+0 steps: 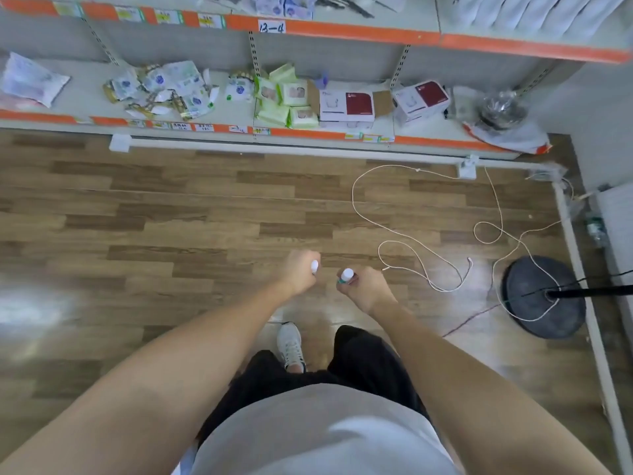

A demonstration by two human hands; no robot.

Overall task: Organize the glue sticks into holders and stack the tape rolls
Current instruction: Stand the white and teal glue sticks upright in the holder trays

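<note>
Above the wooden floor (171, 217), left hand (298, 270) and right hand (364, 287) each grip one glue stick (346, 275).

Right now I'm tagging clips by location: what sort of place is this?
Most likely a shop aisle. Grey metal shelving has orange price-label strips, a handwritten "13-4" bay tag, and packaged goods such as green wipe packs and red-and-white boxes.
</note>
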